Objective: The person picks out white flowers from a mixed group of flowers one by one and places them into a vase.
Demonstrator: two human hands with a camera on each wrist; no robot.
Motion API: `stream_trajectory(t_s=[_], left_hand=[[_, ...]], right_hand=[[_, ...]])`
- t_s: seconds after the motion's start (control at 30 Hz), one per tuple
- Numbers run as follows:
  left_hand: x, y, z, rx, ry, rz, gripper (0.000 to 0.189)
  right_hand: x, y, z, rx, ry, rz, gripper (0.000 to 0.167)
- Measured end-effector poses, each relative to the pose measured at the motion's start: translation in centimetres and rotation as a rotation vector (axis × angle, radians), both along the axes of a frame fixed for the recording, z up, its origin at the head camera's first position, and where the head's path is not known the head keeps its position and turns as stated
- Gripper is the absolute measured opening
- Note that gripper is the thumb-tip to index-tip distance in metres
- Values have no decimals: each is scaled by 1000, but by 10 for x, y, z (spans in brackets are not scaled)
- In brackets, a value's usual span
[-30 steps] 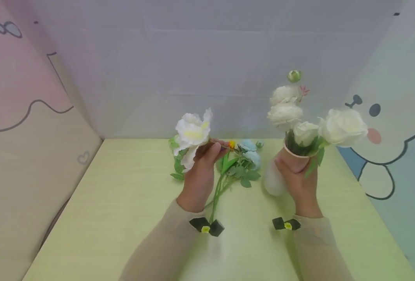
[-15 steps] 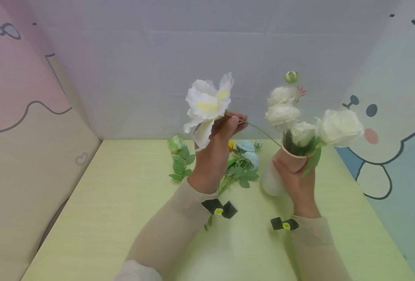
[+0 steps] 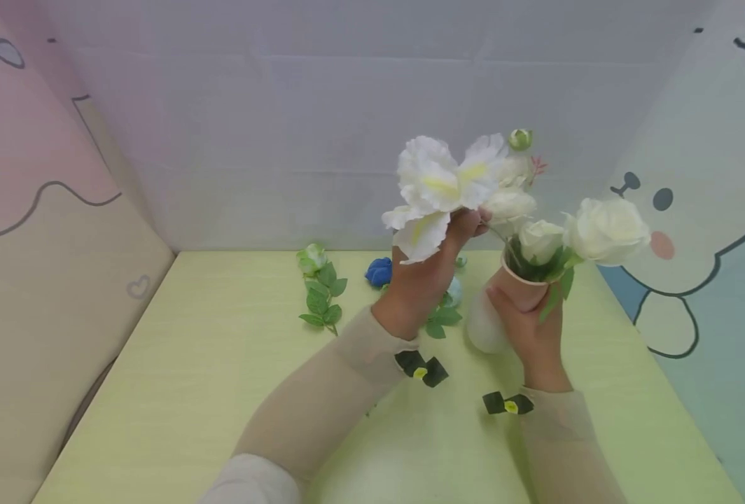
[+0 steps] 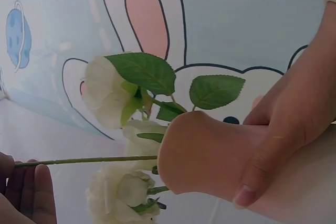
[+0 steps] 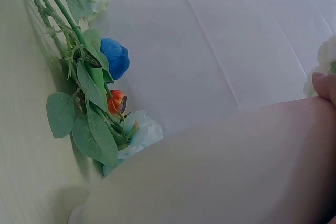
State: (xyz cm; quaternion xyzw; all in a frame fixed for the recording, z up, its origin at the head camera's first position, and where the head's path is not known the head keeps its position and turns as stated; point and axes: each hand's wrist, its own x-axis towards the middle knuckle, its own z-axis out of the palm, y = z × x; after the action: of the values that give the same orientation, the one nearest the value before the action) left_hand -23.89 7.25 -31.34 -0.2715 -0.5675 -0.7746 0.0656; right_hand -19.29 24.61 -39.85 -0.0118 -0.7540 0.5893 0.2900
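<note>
My left hand (image 3: 424,287) pinches the stem of a large white flower (image 3: 432,185) with yellow-streaked petals. In the left wrist view its green stem (image 4: 94,160) runs straight from those fingertips into the mouth of a vase (image 4: 210,153). The vase, pinkish at the neck and white below, leans on the table, and my right hand (image 3: 539,336) grips it round the neck. White roses (image 3: 608,231) with green leaves and a small green bud (image 3: 520,139) stand in the vase. The lower end of the pinched stem is hidden inside.
On the yellow-green table (image 3: 221,392) lie a pale green flower (image 3: 312,259) with a leafy stem and a blue flower (image 3: 379,271). Beside them are an orange flower (image 5: 115,101) and a pale blue one (image 5: 144,134). A grey-white wall (image 3: 347,112) rises behind, with printed panels at both sides.
My left hand has risen and moved right with the white flower, and the stem's end has gone into the vase. The right hand still holds the vase in about the same place.
</note>
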Motion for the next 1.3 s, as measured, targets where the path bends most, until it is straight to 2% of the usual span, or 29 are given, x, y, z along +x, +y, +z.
stream_trajectory(t_s=[0.07, 0.1, 0.17, 0.2, 0.23, 0.33, 0.4, 0.53, 0.6, 0.63, 0.67, 0.77, 0.8, 0.9, 1.0, 1.13, 1.3], left_hand=[[20, -4, 17, -45, 31, 53, 23], [25, -4, 21, -63, 35, 77, 22], [23, -2, 19, -41, 62, 81, 20], [18, 0, 14, -42, 79, 90, 19], [15, 2, 9, -47, 88, 99, 17], [12, 7, 4, -75, 110, 117, 14], [12, 8, 2, -170, 127, 142, 14], [10, 12, -1, -475, 316, 310, 15], [10, 14, -4, -534, 378, 364, 17], [9, 16, -6, -534, 395, 369, 21], [9, 17, -8, -496, 382, 333, 22], [9, 22, -16, -288, 277, 173, 31], [10, 24, -19, -259, 250, 148, 32], [12, 29, -27, -203, 190, 97, 36], [13, 34, -36, -215, 163, 105, 36], [14, 40, -46, -175, 82, 56, 38], [14, 45, -51, -101, 62, -5, 54]], right_hand=[[0, 0, 0, 1, -9, -2, 81], [0, 0, 0, -1, -10, 0, 81], [-1, 1, -1, 1, 0, 6, 82], [-1, 1, -2, 0, 6, 10, 82], [-2, 2, -3, -3, 12, 13, 82], [-3, 3, -4, -13, 34, 28, 84], [-2, 2, -4, -8, 26, 26, 83], [1, 0, 0, 12, -14, 6, 83], [1, 0, 1, 28, -34, -6, 81], [1, 0, 2, 35, -35, -6, 80], [0, 0, 2, 41, -39, -4, 79], [-4, 3, -1, 71, -42, -2, 74], [-5, 5, -3, 80, -45, -2, 74], [-12, 12, -13, 91, -64, 1, 77], [-18, 20, -24, 114, -86, -6, 80], [-22, 25, -31, 163, -88, -29, 80], [-23, 26, -34, 178, -45, -27, 80]])
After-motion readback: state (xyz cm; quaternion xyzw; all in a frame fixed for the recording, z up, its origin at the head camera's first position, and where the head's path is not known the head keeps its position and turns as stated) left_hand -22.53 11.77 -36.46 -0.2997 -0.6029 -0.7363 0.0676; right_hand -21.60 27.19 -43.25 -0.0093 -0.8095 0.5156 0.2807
